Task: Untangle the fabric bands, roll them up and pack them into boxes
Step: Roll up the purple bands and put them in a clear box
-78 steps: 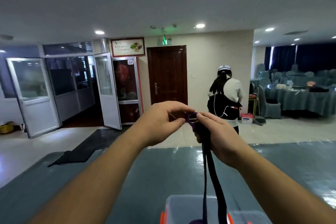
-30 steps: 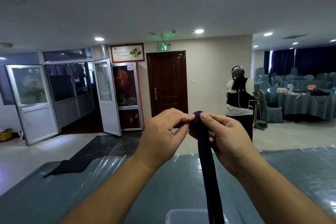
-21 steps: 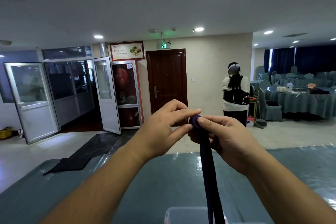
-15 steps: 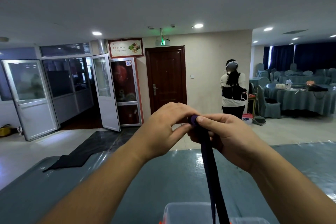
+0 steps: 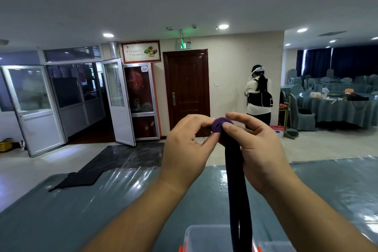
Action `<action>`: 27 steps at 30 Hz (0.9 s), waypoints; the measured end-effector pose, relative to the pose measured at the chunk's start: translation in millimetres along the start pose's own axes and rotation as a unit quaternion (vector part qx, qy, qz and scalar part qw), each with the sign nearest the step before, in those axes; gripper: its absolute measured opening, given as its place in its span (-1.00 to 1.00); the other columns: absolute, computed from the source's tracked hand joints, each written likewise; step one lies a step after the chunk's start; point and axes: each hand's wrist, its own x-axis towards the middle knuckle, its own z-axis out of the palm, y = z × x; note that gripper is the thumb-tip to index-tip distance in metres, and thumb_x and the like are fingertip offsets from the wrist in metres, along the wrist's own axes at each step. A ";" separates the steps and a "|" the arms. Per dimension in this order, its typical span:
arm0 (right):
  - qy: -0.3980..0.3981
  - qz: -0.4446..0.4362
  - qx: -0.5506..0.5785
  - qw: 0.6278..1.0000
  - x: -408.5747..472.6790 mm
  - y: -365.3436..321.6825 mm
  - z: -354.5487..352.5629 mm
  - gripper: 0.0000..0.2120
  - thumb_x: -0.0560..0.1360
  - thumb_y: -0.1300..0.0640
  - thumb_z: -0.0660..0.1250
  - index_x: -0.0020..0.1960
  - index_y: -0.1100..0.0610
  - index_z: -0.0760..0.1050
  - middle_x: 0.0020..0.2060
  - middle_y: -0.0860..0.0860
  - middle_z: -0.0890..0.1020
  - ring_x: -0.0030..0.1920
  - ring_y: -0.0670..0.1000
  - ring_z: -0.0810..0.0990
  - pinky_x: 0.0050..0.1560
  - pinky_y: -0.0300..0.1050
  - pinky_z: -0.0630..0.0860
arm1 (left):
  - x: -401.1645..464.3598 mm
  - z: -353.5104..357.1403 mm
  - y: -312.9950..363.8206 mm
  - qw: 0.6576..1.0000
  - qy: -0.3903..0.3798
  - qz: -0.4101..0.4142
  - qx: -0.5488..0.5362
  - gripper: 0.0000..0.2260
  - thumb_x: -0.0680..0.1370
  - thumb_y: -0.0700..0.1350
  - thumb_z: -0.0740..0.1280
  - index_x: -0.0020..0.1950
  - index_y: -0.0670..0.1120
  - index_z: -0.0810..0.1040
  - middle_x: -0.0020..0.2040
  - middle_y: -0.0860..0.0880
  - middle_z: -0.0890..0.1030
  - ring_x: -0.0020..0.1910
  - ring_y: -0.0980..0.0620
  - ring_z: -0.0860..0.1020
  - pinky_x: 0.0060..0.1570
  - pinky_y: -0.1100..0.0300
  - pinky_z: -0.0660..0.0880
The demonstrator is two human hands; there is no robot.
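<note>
**Band half rolled, tail hanging straight down**

Purple fabric band [image 5: 237, 180] held up at chest height over the table [image 5: 61, 210]: small coil [image 5: 219, 125] at the top, pinched on either side. Left hand [image 5: 188, 149] curled on the coil's left face, thumb and fingertips closed on it. Right hand [image 5: 259, 149] gripping from the right, thumb laid over the strip just below the coil. Long axis of the loose tail vertical, dropping between the wrists toward the clear box [image 5: 206, 237] directly beneath. Both hands equally near; further winding probably draws the tail upward.
</note>
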 end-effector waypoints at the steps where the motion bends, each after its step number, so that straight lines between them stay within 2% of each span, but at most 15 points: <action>1: 0.007 -0.011 -0.011 1.000 0.5 0.8 -1.2 -0.79 0.52 0.38 0.41 0.15 0.30 0.60 -0.11 0.23 0.75 -0.03 0.20 0.76 -0.02 -0.10 0.70 | -0.1 0.1 2.0 0.999 -0.019 -0.039 -0.019 -0.86 0.55 -0.11 0.51 0.10 -0.01 0.69 0.00 0.16 0.67 0.04 0.18 0.63 0.05 0.26 0.60; 4: 0.013 -0.032 -0.051 0.998 2.3 2.9 -7.6 -0.82 0.50 0.38 0.43 0.10 0.28 0.58 -0.15 0.21 0.76 -0.05 0.19 0.77 0.01 -0.07 0.71 | 3.9 -3.7 5.5 0.978 -0.095 -0.161 -0.091 -0.89 0.55 -0.05 0.51 0.07 0.07 0.71 -0.05 0.16 0.71 0.00 0.19 0.67 0.03 0.22 0.63; 7: 0.000 -0.038 -0.096 0.995 2.9 4.7 -11.6 -0.86 0.49 0.37 0.45 0.05 0.29 0.60 -0.15 0.18 0.76 -0.05 0.16 0.77 0.04 -0.03 0.71 | 10.1 -7.8 2.7 0.959 -0.107 -0.223 -0.135 -0.94 0.52 -0.06 0.55 -0.06 0.07 0.70 -0.14 0.09 0.73 -0.10 0.11 0.69 -0.01 0.13 0.66; 10: 0.011 -0.038 -0.049 0.998 4.7 9.6 -8.4 -0.86 0.45 0.37 0.46 0.01 0.33 0.63 -0.14 0.21 0.76 -0.03 0.20 0.76 0.05 0.01 0.71 | 9.4 -3.2 0.5 0.942 -0.076 -0.263 -0.194 -0.92 0.50 -0.13 0.56 -0.06 0.00 0.72 -0.12 0.03 0.75 -0.07 0.06 0.71 0.02 0.12 0.66; 12: 0.021 -0.038 -0.025 0.999 5.9 14.9 -4.7 -0.85 0.44 0.33 0.48 0.02 0.30 0.67 -0.10 0.22 0.76 0.01 0.20 0.75 0.12 0.04 0.68 | 5.6 4.2 -0.7 0.920 -0.031 -0.297 -0.256 -0.90 0.49 -0.19 0.56 -0.05 -0.04 0.72 -0.09 -0.02 0.76 -0.02 0.02 0.73 0.07 0.10 0.65; 15: 0.007 -0.033 -0.039 0.999 6.1 21.8 -1.3 -0.77 0.46 0.28 0.48 0.11 0.22 0.70 -0.06 0.15 0.77 0.06 0.11 0.75 0.17 0.02 0.64 | -0.8 17.7 -2.0 0.866 0.057 -0.347 -0.357 -0.89 0.49 -0.29 0.53 -0.04 -0.14 0.70 -0.06 -0.14 0.76 0.03 -0.07 0.73 0.10 0.09 0.64; 18: 0.009 -0.032 -0.040 0.999 8.5 24.5 -3.4 -0.78 0.47 0.32 0.48 0.11 0.19 0.70 -0.05 0.14 0.77 0.07 0.11 0.75 0.21 0.05 0.62 | -7.4 27.4 2.7 0.812 0.085 -0.384 -0.432 -0.91 0.51 -0.35 0.48 -0.02 -0.22 0.67 -0.04 -0.19 0.75 0.02 -0.06 0.73 0.04 0.20 0.63; 20: 0.016 -0.037 -0.062 0.997 11.4 25.1 -7.7 -0.80 0.49 0.35 0.46 0.07 0.18 0.71 -0.06 0.14 0.77 0.05 0.11 0.76 0.20 0.06 0.63 | -11.8 29.6 1.5 0.821 0.073 -0.388 -0.413 -0.95 0.53 -0.30 0.48 -0.03 -0.19 0.70 -0.05 -0.15 0.76 0.03 -0.02 0.73 0.07 0.18 0.63; 22: 0.019 -0.050 -0.111 0.992 13.4 25.5 -13.4 -0.80 0.51 0.35 0.45 0.06 0.14 0.71 -0.08 0.11 0.78 0.03 0.09 0.76 0.18 0.06 0.65 | -13.7 28.5 -4.1 0.861 0.036 -0.379 -0.337 -0.96 0.55 -0.17 0.49 -0.08 -0.07 0.75 -0.08 -0.09 0.75 -0.01 0.03 0.70 0.10 0.10 0.63; 24: 0.007 -0.057 -0.157 0.986 14.7 25.0 -18.1 -0.80 0.52 0.33 0.45 0.07 0.12 0.71 -0.09 0.08 0.78 0.01 0.08 0.76 0.18 0.08 0.66 | -10.6 23.3 -11.6 0.885 -0.004 -0.370 -0.282 -0.90 0.54 -0.08 0.51 -0.17 -0.03 0.74 -0.13 -0.13 0.73 -0.09 0.04 0.67 0.10 0.02 0.62; 25: -0.005 -0.055 -0.172 0.983 14.3 24.3 -19.6 -0.80 0.52 0.33 0.45 0.08 0.12 0.71 -0.09 0.08 0.78 0.01 0.08 0.76 0.17 0.09 0.66 | -7.9 19.5 -14.4 0.888 -0.021 -0.363 -0.281 -0.87 0.54 -0.09 0.52 -0.20 -0.05 0.71 -0.14 -0.15 0.73 -0.10 0.01 0.69 0.09 0.01 0.64; 27: -0.028 -0.056 -0.206 0.976 14.5 21.7 -21.9 -0.80 0.51 0.32 0.46 0.08 0.10 0.71 -0.08 0.06 0.78 0.01 0.07 0.76 0.17 0.09 0.66 | -0.5 11.2 -17.6 0.881 -0.060 -0.354 -0.308 -0.91 0.53 -0.17 0.52 -0.15 -0.12 0.66 -0.11 -0.15 0.75 -0.07 -0.07 0.74 0.07 0.03 0.65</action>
